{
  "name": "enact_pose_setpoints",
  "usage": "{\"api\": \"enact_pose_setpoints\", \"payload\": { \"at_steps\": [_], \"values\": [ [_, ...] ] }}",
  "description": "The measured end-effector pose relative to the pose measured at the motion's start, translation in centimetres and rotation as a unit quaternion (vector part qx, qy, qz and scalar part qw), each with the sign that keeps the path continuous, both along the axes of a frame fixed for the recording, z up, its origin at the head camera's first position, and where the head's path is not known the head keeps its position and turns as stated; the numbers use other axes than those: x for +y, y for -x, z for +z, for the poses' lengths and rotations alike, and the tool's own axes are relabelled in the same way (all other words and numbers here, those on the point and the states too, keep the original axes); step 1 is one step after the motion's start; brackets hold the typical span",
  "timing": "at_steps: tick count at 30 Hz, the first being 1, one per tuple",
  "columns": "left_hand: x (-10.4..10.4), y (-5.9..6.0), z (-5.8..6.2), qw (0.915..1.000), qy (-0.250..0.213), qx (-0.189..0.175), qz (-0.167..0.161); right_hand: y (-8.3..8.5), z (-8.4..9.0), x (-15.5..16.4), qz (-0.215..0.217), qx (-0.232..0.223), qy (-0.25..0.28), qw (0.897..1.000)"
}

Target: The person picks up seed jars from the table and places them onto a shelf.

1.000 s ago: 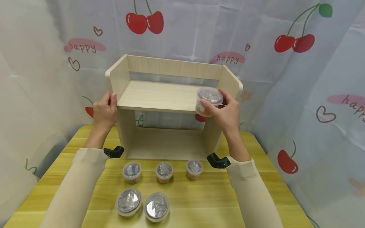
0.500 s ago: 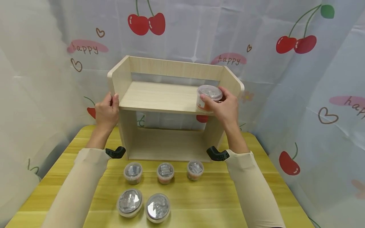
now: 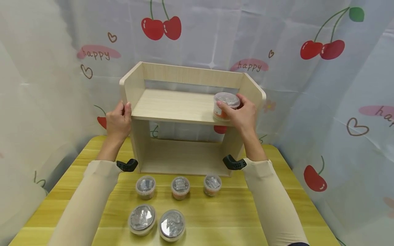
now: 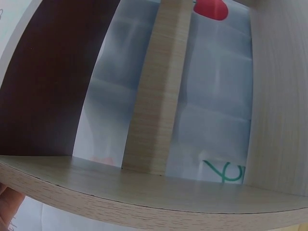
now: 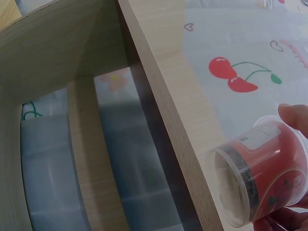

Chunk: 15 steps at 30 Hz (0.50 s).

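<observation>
A light wooden two-tier shelf unit (image 3: 172,106) stands on the table. My left hand (image 3: 118,120) grips the edge of its left side panel, thumb toward the front; in the left wrist view only a bit of finger (image 4: 8,204) shows past the panel. With my right hand (image 3: 243,112) I hold a clear lidded plastic tub (image 3: 219,109) at the right end of the upper board, close to the right side panel. The right wrist view shows the tub's red label (image 5: 276,168) and its base right at the board's front edge, thumb and fingers on opposite sides.
Several similar lidded tubs stand on the yellow wooden table (image 3: 234,212) before the shelf: three small ones, such as the middle one (image 3: 180,187), and two larger ones, a left one (image 3: 142,219) and a right one (image 3: 171,225). A cherry-print curtain (image 3: 197,37) hangs behind.
The tub in my right hand has come down and slightly back onto the upper board's front right part. My left hand keeps its grip on the panel. The head view has shifted a little.
</observation>
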<state>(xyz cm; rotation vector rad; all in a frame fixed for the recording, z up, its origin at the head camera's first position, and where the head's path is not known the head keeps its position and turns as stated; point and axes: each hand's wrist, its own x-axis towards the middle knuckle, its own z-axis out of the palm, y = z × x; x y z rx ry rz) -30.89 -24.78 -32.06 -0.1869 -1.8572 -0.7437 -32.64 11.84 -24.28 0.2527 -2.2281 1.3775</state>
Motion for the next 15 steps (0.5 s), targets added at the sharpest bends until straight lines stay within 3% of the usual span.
{"api": "enact_pose_setpoints", "payload": {
  "at_steps": [15],
  "values": [
    [-0.1,0.2,0.0,1.0,-0.008,0.002,-0.005,1.2,-0.6,0.0,-0.021,-0.002,-0.014,1.0]
  ]
}}
